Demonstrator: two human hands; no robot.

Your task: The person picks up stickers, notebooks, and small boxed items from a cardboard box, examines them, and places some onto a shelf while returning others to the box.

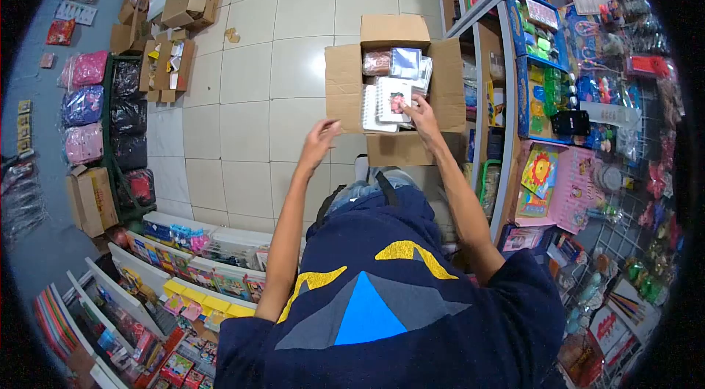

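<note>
An open cardboard box [345, 88] sits on the tiled floor ahead of me, holding several small spiral notebooks [382, 106] and plastic-wrapped packs [406, 62]. My right hand [421, 111] reaches into the box and its fingers rest on a white notebook with a pink picture [395, 101]. My left hand [321, 138] hovers at the box's near left flap with fingers apart, holding nothing. My dark blue shirt fills the lower middle of the view.
Shop shelves of toys and stationery [558, 95] line the right. Lower shelves of coloured goods [191, 279] stand at the lower left. More open cardboard boxes [180, 0] lie at the far left, beside stacked pink and black bags [110, 117].
</note>
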